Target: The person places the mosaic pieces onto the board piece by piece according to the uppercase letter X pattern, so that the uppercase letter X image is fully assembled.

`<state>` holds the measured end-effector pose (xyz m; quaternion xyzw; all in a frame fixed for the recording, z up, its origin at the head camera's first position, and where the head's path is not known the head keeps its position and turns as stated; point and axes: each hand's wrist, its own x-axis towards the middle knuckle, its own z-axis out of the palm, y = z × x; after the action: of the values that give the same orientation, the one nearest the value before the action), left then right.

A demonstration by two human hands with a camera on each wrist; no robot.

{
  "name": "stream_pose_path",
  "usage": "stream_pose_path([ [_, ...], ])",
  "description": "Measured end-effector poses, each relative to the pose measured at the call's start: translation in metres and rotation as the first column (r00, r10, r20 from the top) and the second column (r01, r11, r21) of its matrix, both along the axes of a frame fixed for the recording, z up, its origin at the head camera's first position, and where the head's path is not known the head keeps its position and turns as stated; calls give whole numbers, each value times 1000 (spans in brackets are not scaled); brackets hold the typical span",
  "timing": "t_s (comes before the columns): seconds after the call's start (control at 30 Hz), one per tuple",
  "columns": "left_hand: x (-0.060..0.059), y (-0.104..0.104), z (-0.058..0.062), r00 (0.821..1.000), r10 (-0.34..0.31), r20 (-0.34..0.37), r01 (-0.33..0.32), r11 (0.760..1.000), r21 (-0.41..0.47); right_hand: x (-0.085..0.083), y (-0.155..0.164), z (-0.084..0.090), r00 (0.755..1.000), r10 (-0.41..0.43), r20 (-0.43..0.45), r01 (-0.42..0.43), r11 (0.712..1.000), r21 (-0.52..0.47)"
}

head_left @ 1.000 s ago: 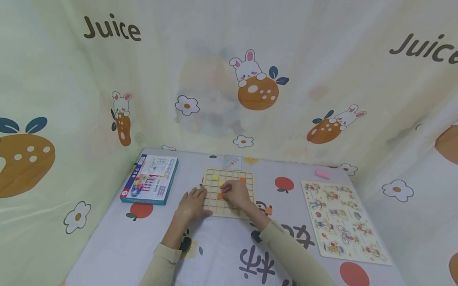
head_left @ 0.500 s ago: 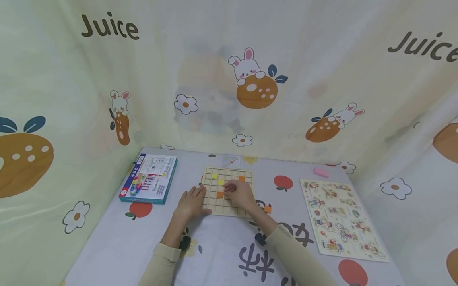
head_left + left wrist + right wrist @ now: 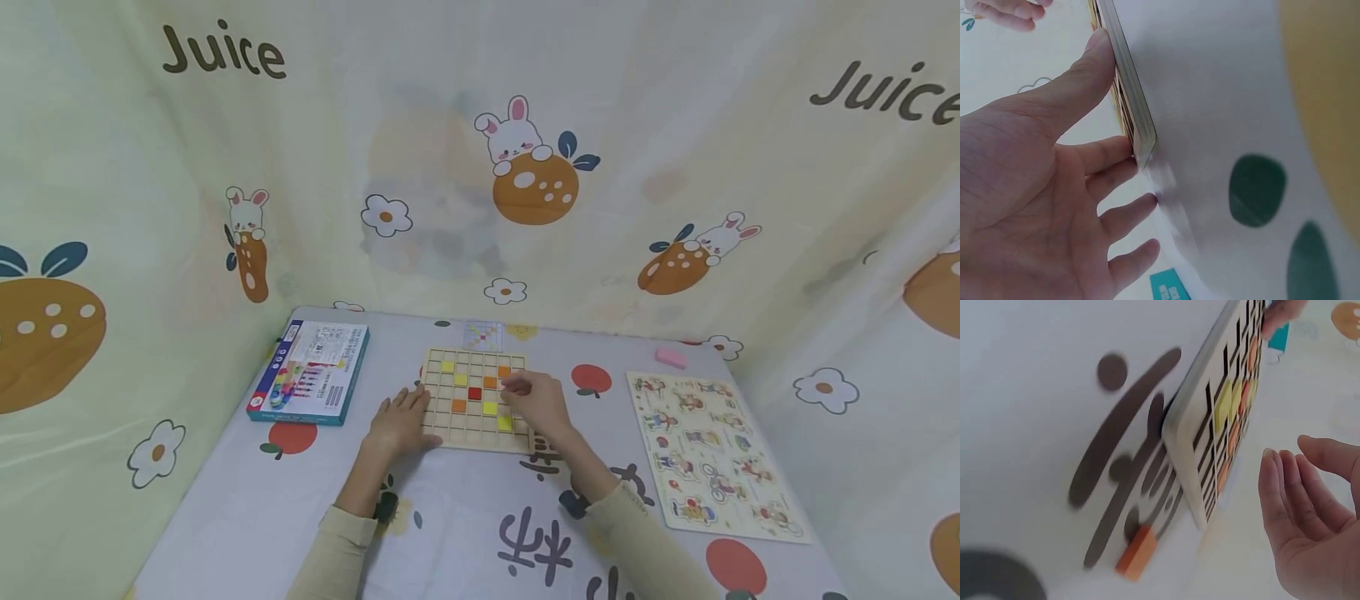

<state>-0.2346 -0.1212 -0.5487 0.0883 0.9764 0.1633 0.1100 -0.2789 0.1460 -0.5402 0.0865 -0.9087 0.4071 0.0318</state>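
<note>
A wooden grid board (image 3: pixel 442 437) lies on the table, with yellow, orange and red square tiles in its cells. The red tile (image 3: pixel 475 393) sits near the middle, between yellow and orange tiles running diagonally. My left hand (image 3: pixel 399 427) rests against the board's left side, its thumb along the near edge and its fingers extended in the left wrist view. Over the board's right part hovers my right hand (image 3: pixel 543 407). Its thumb stands apart from the bent fingers (image 3: pixel 1272 487), with nothing between them. Beside the board lies a loose orange block (image 3: pixel 1137 553), hidden behind my right arm in the head view.
Behind the board lies a small card (image 3: pixel 482 336) with a coloured grid pattern. A flat boxed set (image 3: pixel 311 371) is at the left. To the right are a picture puzzle board (image 3: pixel 712 458) and a pink block (image 3: pixel 671 358). Printed curtains surround the table.
My right hand has moved right from the board's middle, uncovering the red tile and nearby yellow and orange tiles. My left hand keeps its place at the board's left edge.
</note>
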Motion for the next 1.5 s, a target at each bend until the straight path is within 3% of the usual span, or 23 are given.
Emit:
stream_pose_path([
  [0.27,0,-2,-3,1000,-9,-12,9,1000,8,9,30,0,997,-70,19,70,997,19],
  [0.53,-3,-2,-3,1000,-10,-3,10,1000,-12,16,55,-2,992,-78,102,62,987,151],
  [0.77,-3,-2,-3,1000,-15,1,15,1000,-17,24,69,3,963,-88,253,-5,939,344],
  [0.9,-2,-2,-3,1000,-15,0,15,1000,-14,27,74,0,958,-113,262,0,918,397],
  [1.13,-3,-2,-1,1000,-14,-5,14,1000,-17,27,77,-8,972,-120,202,38,928,370],
  [1.5,-4,-2,-5,1000,-12,-3,12,1000,-27,17,82,-1,988,-83,127,56,977,207],
])
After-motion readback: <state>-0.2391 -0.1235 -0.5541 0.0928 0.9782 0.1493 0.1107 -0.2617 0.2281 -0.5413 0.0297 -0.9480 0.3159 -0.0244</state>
